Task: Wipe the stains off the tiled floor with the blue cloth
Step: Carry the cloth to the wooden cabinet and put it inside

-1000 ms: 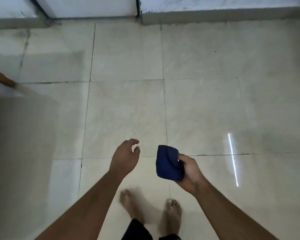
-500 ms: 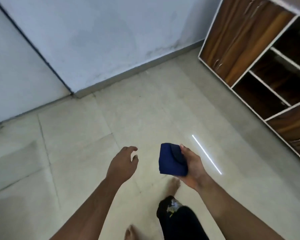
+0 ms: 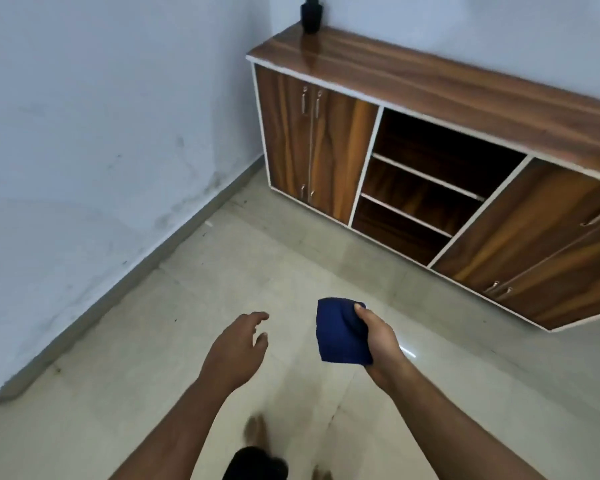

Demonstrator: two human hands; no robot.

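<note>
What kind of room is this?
Probably a room in a home, near a corner: a tiled floor, a plain pale wall and a wooden cabinet with open shelves. The right hand holds a blue cloth.

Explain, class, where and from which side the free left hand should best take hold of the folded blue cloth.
Probably the bare left edge of the blue cloth, approached from the left. The right hand clamps the cloth's right side, thumb on top, leaving the left and lower edges exposed. The left hand hangs open beside it, above the tiled floor, so a thumb-and-fingers pinch across that folded edge looks easiest.
</note>
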